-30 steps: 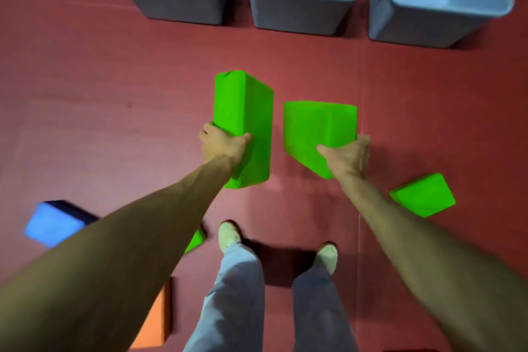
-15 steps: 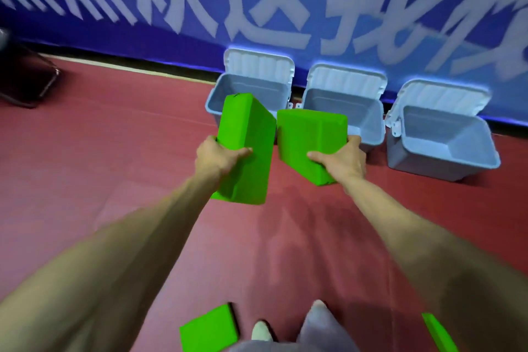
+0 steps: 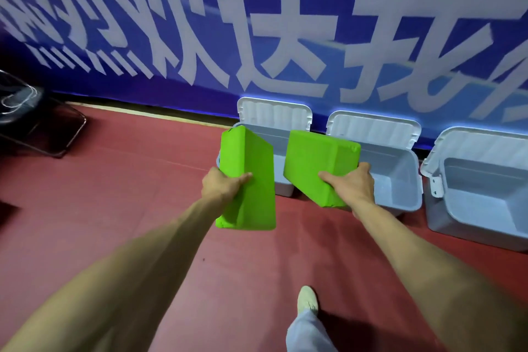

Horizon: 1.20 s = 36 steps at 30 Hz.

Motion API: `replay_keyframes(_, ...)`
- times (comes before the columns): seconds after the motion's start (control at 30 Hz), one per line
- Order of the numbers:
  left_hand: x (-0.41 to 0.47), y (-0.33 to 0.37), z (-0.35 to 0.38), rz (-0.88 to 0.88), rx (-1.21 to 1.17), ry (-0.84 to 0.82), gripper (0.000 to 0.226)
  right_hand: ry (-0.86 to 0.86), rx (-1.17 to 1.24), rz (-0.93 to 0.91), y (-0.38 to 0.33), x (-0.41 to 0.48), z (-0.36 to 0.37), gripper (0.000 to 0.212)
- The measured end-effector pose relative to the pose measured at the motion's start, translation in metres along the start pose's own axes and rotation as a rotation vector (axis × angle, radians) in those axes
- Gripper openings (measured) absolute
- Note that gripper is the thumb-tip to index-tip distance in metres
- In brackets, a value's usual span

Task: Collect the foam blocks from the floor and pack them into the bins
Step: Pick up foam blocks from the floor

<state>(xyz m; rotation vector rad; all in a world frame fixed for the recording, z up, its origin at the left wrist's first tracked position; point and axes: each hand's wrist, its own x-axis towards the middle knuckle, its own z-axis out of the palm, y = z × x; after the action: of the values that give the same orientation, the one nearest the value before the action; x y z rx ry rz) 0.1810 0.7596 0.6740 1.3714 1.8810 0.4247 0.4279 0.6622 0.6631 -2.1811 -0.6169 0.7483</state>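
I hold two bright green foam blocks in the air in front of three open grey bins. My left hand (image 3: 221,187) grips the left green block (image 3: 248,177), which stands almost upright and hides most of the left bin (image 3: 281,151). My right hand (image 3: 350,186) grips the right green block (image 3: 317,164), tilted, just left of the middle bin (image 3: 400,177). The right bin (image 3: 480,197) stands apart at the right edge. All three bins show bare insides, with their white lids leaning back against the wall.
A blue banner (image 3: 285,23) with large white characters covers the wall behind the bins. A dark chair or frame (image 3: 43,128) stands at the far left on the red floor (image 3: 100,194). My foot (image 3: 307,298) is planted below the blocks.
I have raised my head and walked closer to the bins, carrying both green blocks. The bins look larger and nearer, and the loose blocks on the floor have dropped out of view.
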Motion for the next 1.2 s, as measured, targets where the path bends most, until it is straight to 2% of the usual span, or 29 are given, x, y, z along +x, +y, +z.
replay_keyframes(0.2,0.079,0.051,-0.009,0.058,0.096,0.025,0.072,-0.005,0.000,0.027,-0.047,0.074,0.030,0.086)
replay_keyframes(0.37,0.157,0.064,-0.025,-0.007,0.047,0.038,0.072,-0.102,-0.041,-0.017,-0.097,0.115,0.083,0.094)
replay_keyframes(0.5,0.237,0.060,-0.038,-0.066,-0.040,0.020,0.067,-0.108,-0.116,-0.033,-0.133,0.144,0.139,0.090)
replay_keyframes(0.67,0.336,0.059,-0.072,-0.049,-0.039,-0.054,0.071,-0.031,-0.249,0.093,-0.188,0.170,0.212,0.097)
replay_keyframes(0.83,0.422,0.067,-0.098,-0.070,0.000,-0.066,0.076,-0.018,-0.257,0.201,-0.231,0.203,0.270,0.096)
replay_keyframes(1.07,0.519,0.085,-0.059,-0.143,0.109,-0.159,0.093,-0.057,-0.224,0.268,-0.241,0.278,0.318,0.103)
replay_keyframes(1.2,0.573,0.104,-0.017,-0.181,0.150,-0.193,0.092,-0.143,-0.212,0.291,-0.225,0.340,0.354,0.104)
